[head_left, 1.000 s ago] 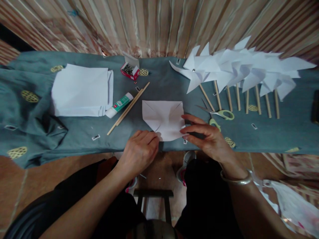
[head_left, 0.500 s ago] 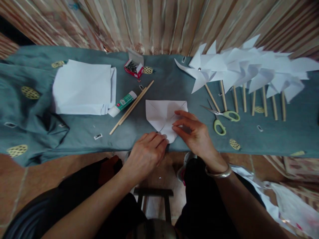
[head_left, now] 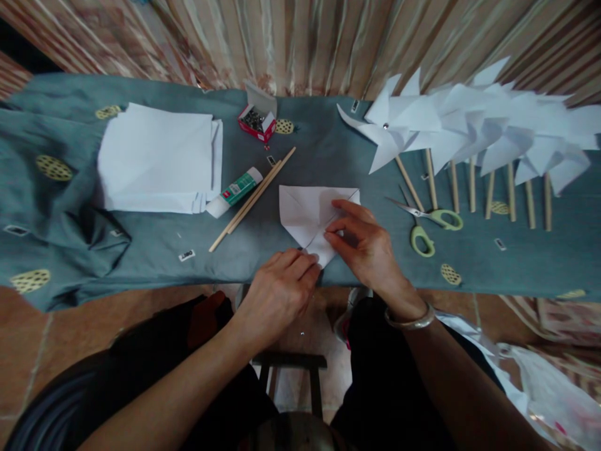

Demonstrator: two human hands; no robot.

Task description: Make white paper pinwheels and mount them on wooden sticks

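Note:
A sheet of white paper (head_left: 303, 210) lies near the table's front edge, its sides folded in toward a point at the front. My left hand (head_left: 284, 282) is closed on the near corner, fingertips pressed together at the paper's edge. Over the right part of the sheet, my right hand (head_left: 364, 241) pinches a bit of the paper between thumb and fingers, which hide that part of it. To the left are two wooden sticks (head_left: 256, 197) and a glue stick (head_left: 235, 192). Scissors with green handles (head_left: 425, 225) lie to the right, blades apart.
A stack of white paper (head_left: 157, 160) is at the left. An open red box of small metal pins (head_left: 257, 122) stands at the back. Several paper pinwheels on sticks (head_left: 462, 128) lie overlapping at the right. A patterned green cloth (head_left: 154, 247) covers the table.
The view has shifted slightly, so the table things appear a little further right. The paper's near corner looks more sharply pointed. Both hands have stayed on the paper.

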